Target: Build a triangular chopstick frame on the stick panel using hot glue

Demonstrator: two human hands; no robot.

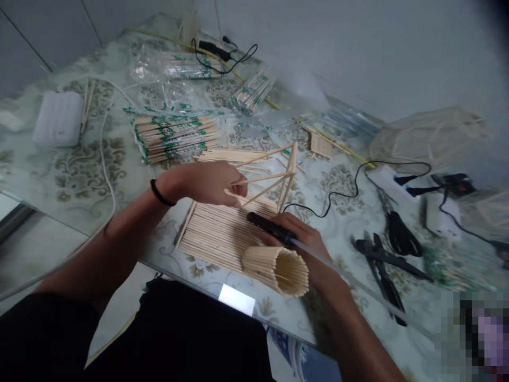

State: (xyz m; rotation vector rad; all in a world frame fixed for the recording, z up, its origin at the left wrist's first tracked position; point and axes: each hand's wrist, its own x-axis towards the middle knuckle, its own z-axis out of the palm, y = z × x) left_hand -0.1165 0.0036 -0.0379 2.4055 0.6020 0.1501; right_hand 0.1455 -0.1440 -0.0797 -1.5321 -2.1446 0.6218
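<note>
My left hand (220, 183) pinches a thin wooden chopstick (260, 191) at the frame's near side. The chopstick frame (293, 164) rises to a point at its far right. Below lies a flat panel of chopsticks (214, 228) laid side by side. My right hand (308, 233) is closed around a black hot glue gun (272, 227), its nozzle pointing left toward my left fingertips. From its back trails a long clear glue stick (342, 268). A hollow cylinder of chopsticks (260, 261) lies on the panel's right corner, just below the glue gun.
Packed chopsticks (175, 135) and loose ones (238, 155) lie behind the panel. At right are pliers (384, 265), scissors (397, 231) and a white power strip (392, 180) with black cords. A white block (59, 119) and white cable (104, 154) are left.
</note>
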